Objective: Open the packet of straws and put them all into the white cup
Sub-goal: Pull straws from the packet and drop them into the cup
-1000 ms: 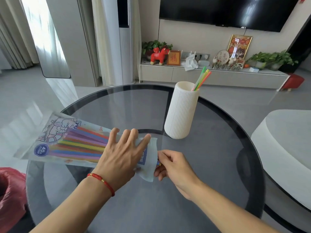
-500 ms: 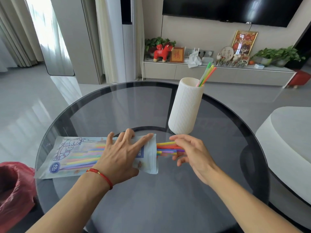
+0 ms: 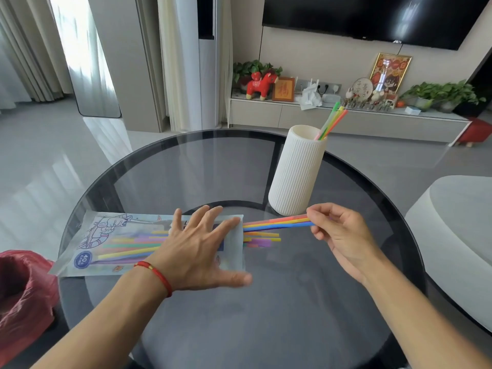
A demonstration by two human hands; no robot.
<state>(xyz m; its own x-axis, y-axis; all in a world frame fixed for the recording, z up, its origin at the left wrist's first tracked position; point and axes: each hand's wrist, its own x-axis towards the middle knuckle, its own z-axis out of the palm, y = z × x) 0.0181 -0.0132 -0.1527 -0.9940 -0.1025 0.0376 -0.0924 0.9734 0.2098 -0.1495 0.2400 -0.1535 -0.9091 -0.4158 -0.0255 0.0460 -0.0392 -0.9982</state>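
Head view

Packet of straws [image 3: 106, 241]: a flat, clear plastic sleeve printed with a blue line cartoon and a round blue badge; it lies lengthwise on the round table, its open end pointing right.

Straws in the packet [image 3: 127, 247]: thin, straight tubes in yellow, purple, green and orange, lying side by side under the film.

Loose ends [image 3: 262, 239]: a few yellow, orange and purple straws poke out of the packet mouth and rest on the glass.

Left hand [image 3: 197, 251]: flat and spread, palm down, pressing on the right end of the packet; a red cord bracelet [image 3: 157, 275] circles the wrist.

Right hand [image 3: 338, 233]: fingers curled shut on a small bundle, just right of the packet mouth and near the cup's base.

Pulled bundle [image 3: 277, 223]: orange, yellow and blue straws, partly drawn out, spanning from the packet opening to the right fingers, held a little above the table.

White cup [image 3: 295, 171]: tall, matte, ribbed cylinder, upright beyond the right hand; green, yellow and orange straws [image 3: 331, 119] lean out of its rim.

Table [image 3: 213, 328]: round, dark smoked glass, glossy.

Red bag [image 3: 21, 294]: crinkled plastic at the left edge, below the table rim.
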